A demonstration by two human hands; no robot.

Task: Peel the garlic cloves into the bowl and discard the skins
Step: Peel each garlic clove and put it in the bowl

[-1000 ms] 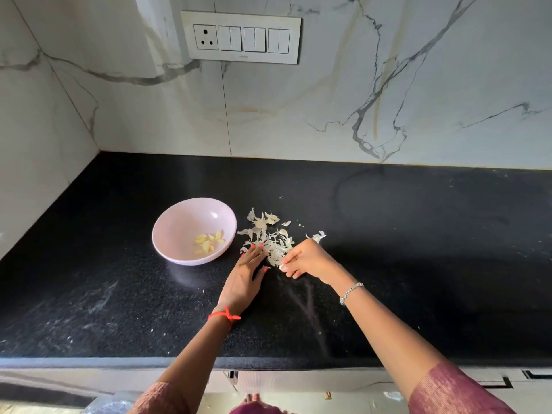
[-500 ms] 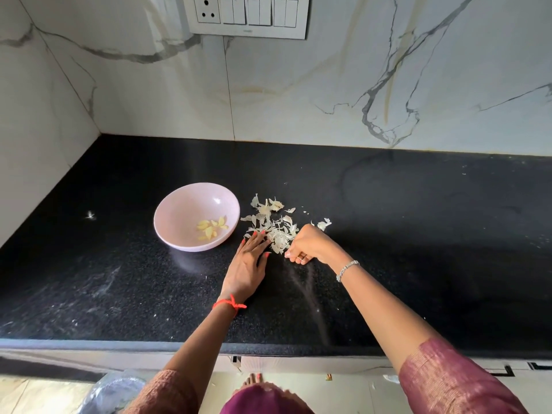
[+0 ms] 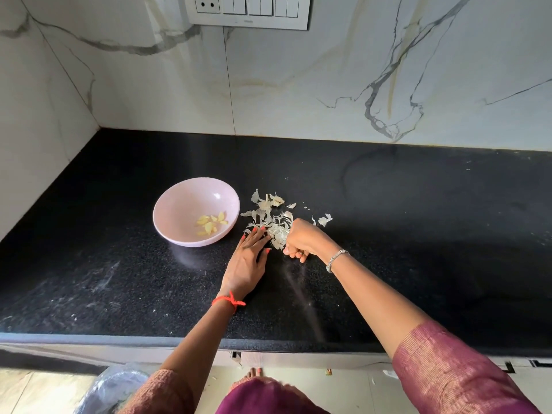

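A pale pink bowl (image 3: 195, 210) stands on the black counter and holds several peeled yellow garlic cloves (image 3: 211, 223). To its right lies a loose heap of papery garlic skins (image 3: 270, 215). My left hand (image 3: 249, 259) lies flat on the counter, straight fingertips touching the heap's near left edge. My right hand (image 3: 301, 237) is at the heap's right side, fingers curled around a bunch of skins (image 3: 279, 234) pressed toward the left hand. A few stray skin flakes (image 3: 324, 219) lie just beyond the right hand.
The black granite counter (image 3: 418, 234) meets marble walls at the back and left. A switch panel (image 3: 248, 10) is on the back wall. Below the counter's front edge, a plastic-lined bin (image 3: 113, 389) shows at the lower left.
My right hand has curled tighter and turned on its side against the skins. The heap is pushed closer between both hands. The camera has tilted down a little.
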